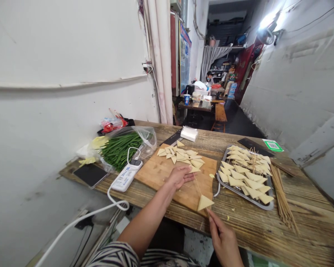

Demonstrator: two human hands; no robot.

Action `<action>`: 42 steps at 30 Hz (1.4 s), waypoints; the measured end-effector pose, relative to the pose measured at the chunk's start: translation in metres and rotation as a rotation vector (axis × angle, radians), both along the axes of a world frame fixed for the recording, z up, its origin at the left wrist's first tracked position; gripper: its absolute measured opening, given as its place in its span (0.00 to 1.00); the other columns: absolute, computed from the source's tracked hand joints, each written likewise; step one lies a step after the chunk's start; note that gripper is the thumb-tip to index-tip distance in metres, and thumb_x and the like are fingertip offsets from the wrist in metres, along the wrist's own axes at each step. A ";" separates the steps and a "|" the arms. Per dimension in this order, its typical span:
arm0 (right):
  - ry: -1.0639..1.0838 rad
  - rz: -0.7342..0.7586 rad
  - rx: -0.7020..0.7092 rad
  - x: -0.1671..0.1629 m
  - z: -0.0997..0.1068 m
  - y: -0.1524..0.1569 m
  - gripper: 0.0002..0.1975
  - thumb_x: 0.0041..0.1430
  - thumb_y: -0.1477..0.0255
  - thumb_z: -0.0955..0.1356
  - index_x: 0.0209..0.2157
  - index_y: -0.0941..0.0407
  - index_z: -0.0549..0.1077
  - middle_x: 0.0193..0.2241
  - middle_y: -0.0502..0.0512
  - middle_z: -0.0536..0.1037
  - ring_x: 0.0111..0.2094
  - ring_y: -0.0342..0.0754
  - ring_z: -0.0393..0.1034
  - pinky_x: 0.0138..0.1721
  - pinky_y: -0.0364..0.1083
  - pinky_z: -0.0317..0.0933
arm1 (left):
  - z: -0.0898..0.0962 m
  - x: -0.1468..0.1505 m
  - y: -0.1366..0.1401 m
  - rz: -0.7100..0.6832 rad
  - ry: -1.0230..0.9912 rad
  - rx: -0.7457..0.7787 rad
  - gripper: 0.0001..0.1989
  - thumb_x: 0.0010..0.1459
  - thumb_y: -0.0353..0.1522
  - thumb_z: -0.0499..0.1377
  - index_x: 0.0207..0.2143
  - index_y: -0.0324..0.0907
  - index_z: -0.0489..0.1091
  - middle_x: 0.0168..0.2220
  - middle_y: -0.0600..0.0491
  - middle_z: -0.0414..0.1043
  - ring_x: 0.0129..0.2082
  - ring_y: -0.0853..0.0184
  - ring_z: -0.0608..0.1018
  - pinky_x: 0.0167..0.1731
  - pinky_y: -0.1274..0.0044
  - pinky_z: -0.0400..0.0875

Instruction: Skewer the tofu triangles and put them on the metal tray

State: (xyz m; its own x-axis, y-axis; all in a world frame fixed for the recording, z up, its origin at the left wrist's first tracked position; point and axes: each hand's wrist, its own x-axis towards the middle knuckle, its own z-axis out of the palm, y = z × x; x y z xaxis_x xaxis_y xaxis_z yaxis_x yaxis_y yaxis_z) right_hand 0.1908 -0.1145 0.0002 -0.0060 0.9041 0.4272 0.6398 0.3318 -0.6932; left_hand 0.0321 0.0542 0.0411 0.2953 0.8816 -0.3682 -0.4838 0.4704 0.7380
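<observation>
- Striped sleeve (114, 256) on the left arm, at the bottom edge; clock hours below count from the middle of the cutting board (153, 176).
- Right hand (224, 239), between four and five o'clock: fingertips pinched closed around the lower end of a thin skewer (197, 184), probably to leave the stick's upper length free.
- Threaded triangle (205, 203), pale yellow, at four o'clock on that skewer, just above the right fingertips.
- Left hand (179, 177), over the board's middle: thumb and forefinger nearly closed on a held triangle (195, 169), other fingers loosely extended, likely to steady it against the stick. Whether the tip has pierced it, I cannot tell.
- Bundle of sticks (282, 202), between three and four, perhaps laid there for the right hand's reach.
- Metal tray (233, 190) at three, with triangles in rows.
- Power strip (126, 177) at nine; bagged green stalks (122, 146) just beyond.
- Loose triangles (180, 155) at twelve, on the board, seemingly placed for the left hand.
- White box (189, 133), farther toward twelve.
- Another person (210, 78), far back between twelve and one.
</observation>
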 end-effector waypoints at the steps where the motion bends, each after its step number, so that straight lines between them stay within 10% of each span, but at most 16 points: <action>1: -0.003 0.004 -0.004 0.000 -0.001 0.001 0.17 0.60 0.69 0.59 0.46 0.60 0.70 0.40 0.58 0.75 0.41 0.48 0.71 0.43 0.44 0.65 | 0.000 0.000 0.000 -0.002 -0.006 0.001 0.08 0.45 0.27 0.63 0.28 0.32 0.67 0.33 0.42 0.73 0.36 0.57 0.76 0.40 0.67 0.69; 42: -0.083 -0.041 0.061 -0.010 0.013 0.027 0.19 0.62 0.68 0.56 0.44 0.61 0.71 0.36 0.61 0.77 0.35 0.49 0.74 0.34 0.42 0.68 | 0.003 0.013 -0.009 0.045 -0.011 -0.018 0.10 0.48 0.32 0.61 0.31 0.34 0.68 0.32 0.43 0.73 0.29 0.63 0.77 0.31 0.73 0.72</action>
